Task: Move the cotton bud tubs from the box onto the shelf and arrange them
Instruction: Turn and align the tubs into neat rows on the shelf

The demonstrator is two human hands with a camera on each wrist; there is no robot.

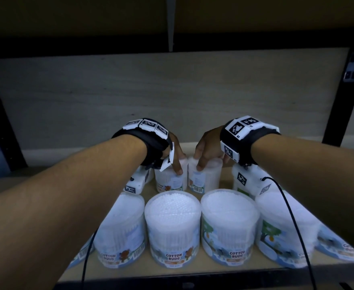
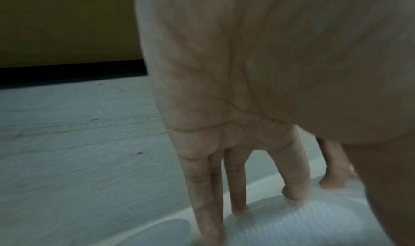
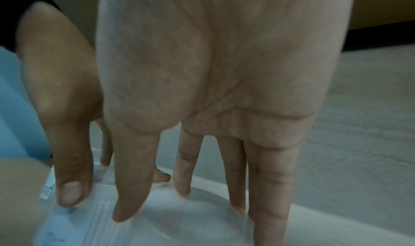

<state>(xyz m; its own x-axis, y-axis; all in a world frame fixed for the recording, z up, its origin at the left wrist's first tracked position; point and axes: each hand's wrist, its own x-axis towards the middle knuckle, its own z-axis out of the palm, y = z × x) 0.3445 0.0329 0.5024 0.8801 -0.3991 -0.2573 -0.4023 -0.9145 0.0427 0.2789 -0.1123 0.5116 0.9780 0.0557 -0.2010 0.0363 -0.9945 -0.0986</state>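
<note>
Two small clear cotton bud tubs stand side by side at the back of the wooden shelf (image 1: 195, 267). My left hand (image 1: 177, 162) grips the left tub (image 1: 168, 181) from above, thumb on its near side and fingers (image 2: 294, 187) at the far rim of its lid (image 2: 292, 223). In the same way my right hand (image 1: 203, 159) grips the right tub (image 1: 203, 178), thumb (image 3: 132, 187) near and fingers (image 3: 233, 178) over the far edge of its lid (image 3: 179, 218). The two hands nearly touch. No box is in view.
Several larger tubs labelled COTTON BUDS (image 1: 173, 229) form a row along the shelf's front edge, under my forearms. Black uprights (image 1: 335, 97) stand at both sides and the shelf above (image 1: 172, 42) hangs low. A pale back panel (image 1: 172, 91) closes the rear. Cables (image 1: 295, 227) trail from both wrists.
</note>
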